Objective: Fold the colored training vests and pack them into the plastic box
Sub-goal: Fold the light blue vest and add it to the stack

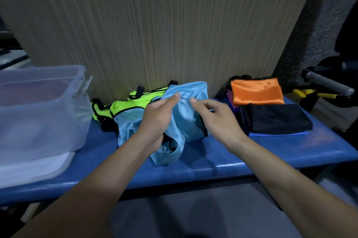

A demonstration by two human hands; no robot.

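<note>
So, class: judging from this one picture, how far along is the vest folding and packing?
Done: an orange vest and a black vest lie folded on the bench. In hand: the left hand and right hand grip the light blue vest. Left: the neon green vest lies unfolded; packing into the plastic box remains.

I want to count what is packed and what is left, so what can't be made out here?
Head view only:
- Plastic box: cloudy walls blur the contents; left side cut off.
- Neon yellow vests: bunched, partly behind the light blue vest; number unclear.
- Folded stack under the orange vest and black vest: only edges show.
- Left hand fingers buried in cloth.
</note>
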